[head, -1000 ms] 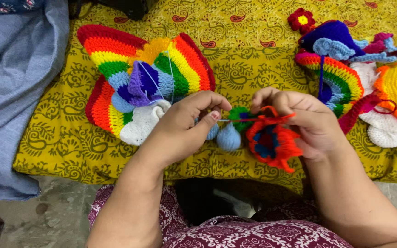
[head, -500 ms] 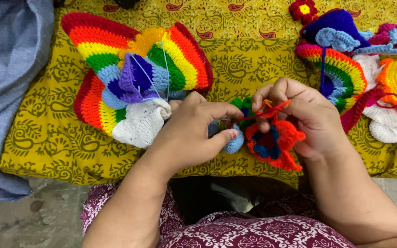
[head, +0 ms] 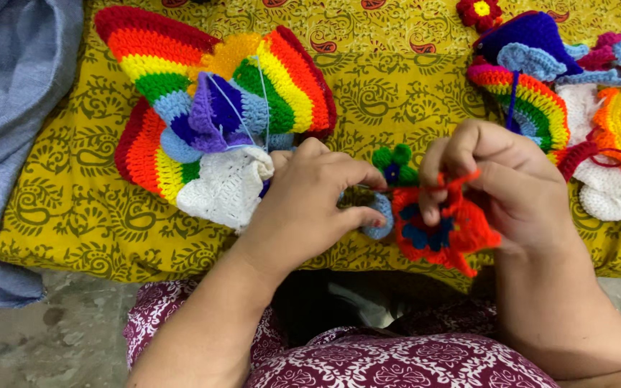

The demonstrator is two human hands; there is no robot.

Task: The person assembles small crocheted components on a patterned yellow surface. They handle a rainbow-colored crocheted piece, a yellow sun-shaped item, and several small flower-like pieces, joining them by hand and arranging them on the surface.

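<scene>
Right hand (head: 512, 187) in a grasping grip on an orange-red crochet piece (head: 443, 233); left hand (head: 310, 205), fingers pinched together, touches a pale blue crocheted ball (head: 380, 215), above yellow patterned cloth (head: 397, 93).

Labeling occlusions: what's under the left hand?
Under the left hand: a light blue crochet ball peeks out by the thumb, on the yellow patterned cloth. Whatever else the palm covers is hidden.

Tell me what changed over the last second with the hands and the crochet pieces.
The right hand lifted the red-orange crochet piece and curled its fingers tighter on the red yarn, now shorter between the hands. The left hand slid right, thumb onto the light blue ball. The rainbow pieces and yellow cloth kept their places.
</scene>
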